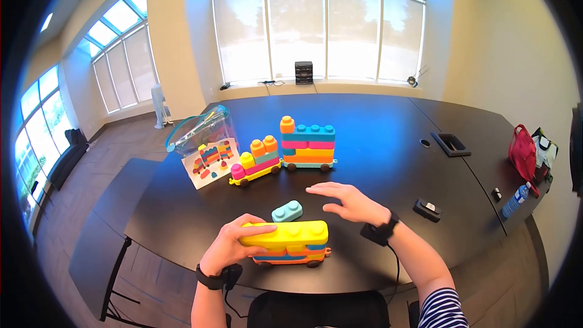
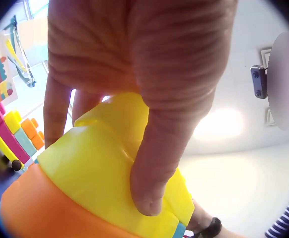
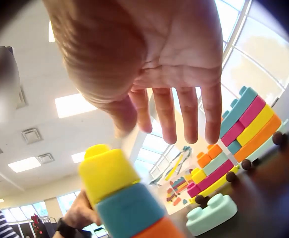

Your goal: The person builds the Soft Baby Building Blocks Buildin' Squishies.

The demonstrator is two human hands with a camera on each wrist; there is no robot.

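Note:
My left hand (image 1: pixel 229 244) grips the left end of a long yellow toy block (image 1: pixel 300 231). In the left wrist view the thumb presses along the block's side, and other fingers reach round the opposite face. The yellow block tops a wheeled toy train car (image 1: pixel 290 260) with blue and orange layers. Behind that car lies a loose pale teal block (image 1: pixel 286 211) with two studs. My right hand (image 1: pixel 351 201), holding nothing, hovers above the table to the right of the teal block. Its fingers are extended with the palm down in the right wrist view.
Farther back stand a low train car (image 1: pixel 255 170) with pink, yellow and orange blocks and a taller stacked car (image 1: pixel 308 144). A picture card (image 1: pixel 209 163) leans by a clear bag (image 1: pixel 212 127). On the right are a black device (image 1: pixel 427 209) and a water bottle (image 1: pixel 516 200).

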